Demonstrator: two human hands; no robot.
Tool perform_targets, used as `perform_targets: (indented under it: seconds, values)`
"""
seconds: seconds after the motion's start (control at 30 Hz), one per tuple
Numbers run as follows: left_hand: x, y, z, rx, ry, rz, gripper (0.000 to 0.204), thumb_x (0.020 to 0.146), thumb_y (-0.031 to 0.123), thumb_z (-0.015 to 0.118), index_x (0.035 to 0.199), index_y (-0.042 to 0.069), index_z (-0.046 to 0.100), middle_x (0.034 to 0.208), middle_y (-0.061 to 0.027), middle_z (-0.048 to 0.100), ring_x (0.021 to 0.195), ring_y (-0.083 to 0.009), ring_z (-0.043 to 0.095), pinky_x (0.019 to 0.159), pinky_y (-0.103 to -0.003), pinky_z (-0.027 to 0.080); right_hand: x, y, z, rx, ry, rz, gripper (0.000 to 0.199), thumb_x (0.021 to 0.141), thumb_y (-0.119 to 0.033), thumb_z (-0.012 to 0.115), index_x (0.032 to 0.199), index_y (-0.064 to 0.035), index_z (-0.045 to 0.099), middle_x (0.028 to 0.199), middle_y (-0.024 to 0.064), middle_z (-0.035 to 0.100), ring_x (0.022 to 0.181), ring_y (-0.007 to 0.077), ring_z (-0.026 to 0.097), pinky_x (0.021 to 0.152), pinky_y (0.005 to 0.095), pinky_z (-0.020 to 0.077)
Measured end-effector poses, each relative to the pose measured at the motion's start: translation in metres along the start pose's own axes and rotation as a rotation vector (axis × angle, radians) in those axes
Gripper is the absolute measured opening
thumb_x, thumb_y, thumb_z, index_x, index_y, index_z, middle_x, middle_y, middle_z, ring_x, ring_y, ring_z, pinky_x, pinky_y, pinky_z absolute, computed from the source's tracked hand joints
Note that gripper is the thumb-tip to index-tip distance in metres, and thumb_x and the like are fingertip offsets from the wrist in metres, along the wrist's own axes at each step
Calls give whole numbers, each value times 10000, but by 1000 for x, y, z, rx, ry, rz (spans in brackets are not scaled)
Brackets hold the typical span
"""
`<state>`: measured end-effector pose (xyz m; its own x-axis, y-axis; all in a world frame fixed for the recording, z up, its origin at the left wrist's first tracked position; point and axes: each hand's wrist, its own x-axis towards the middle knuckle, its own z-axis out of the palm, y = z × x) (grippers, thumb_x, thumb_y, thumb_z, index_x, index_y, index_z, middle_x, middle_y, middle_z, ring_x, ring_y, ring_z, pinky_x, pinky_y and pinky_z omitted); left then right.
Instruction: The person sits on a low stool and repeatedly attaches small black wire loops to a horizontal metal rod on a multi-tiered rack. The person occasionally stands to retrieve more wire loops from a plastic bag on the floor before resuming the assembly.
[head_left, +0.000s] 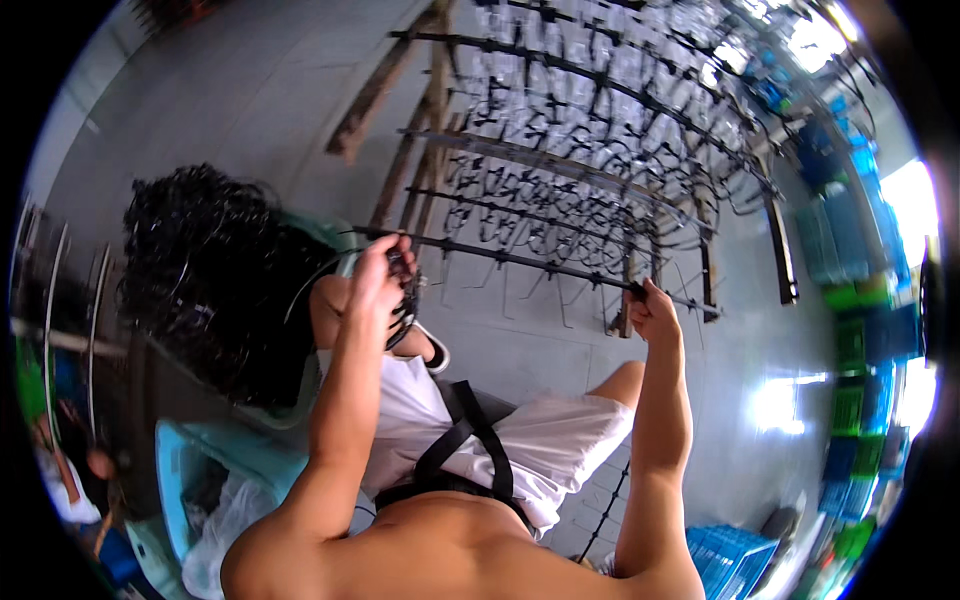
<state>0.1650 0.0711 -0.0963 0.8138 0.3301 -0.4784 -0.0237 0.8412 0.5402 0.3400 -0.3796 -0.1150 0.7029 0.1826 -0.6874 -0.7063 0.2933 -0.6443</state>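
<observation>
My left hand [385, 275] is closed around a bunch of thin black loops [404, 322], which dangle below its fingers. It is right at the left part of a long black rod [500, 256] with short prongs along it; whether it grips the rod too, I cannot tell. Near the rod's other end, my right hand [653, 308] is closed on it. The rod slopes slightly down to the right. Beyond it stands a wooden rack [432, 100], with several similar rods full of hanging black loops [530, 195].
Beside my left arm, a big heap of shiny black loops [210, 280] fills a pale green bin. A light-blue tub [175, 480] holds a clear plastic bag [240, 525]. Blue and green crates [850, 390] are stacked at right; a blue crate [730, 560] sits lower right. Another person [70, 485] is at far left.
</observation>
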Motion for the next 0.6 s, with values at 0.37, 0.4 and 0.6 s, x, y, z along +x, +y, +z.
perform_targets:
  seconds: [0.37, 0.4, 0.6]
  values:
    - [28, -20, -9, -48, 157, -12, 73, 870, 152, 556, 898, 87, 574, 707, -7, 545, 624, -162, 533, 560, -315, 454, 6, -18, 31, -150, 134, 106, 319, 1000, -348, 279, 886, -77, 403, 628, 105, 516, 377, 71, 264, 329, 210, 198]
    - [27, -18, -4, -64, 111, 28, 79, 875, 162, 561, 901, 88, 573, 705, -3, 543, 624, -161, 533, 562, -312, 452, 8, -18, 31, -125, 141, 101, 323, 1000, -346, 282, 885, -70, 405, 629, 104, 517, 378, 71, 266, 331, 211, 200]
    - [32, -20, 7, -62, 222, 10, 80, 882, 210, 575, 905, 134, 576, 706, 5, 550, 634, -159, 528, 575, -307, 434, 6, -7, 29, -114, 167, 34, 273, 993, -322, 340, 924, -67, 406, 671, 129, 557, 388, 71, 305, 345, 204, 231]
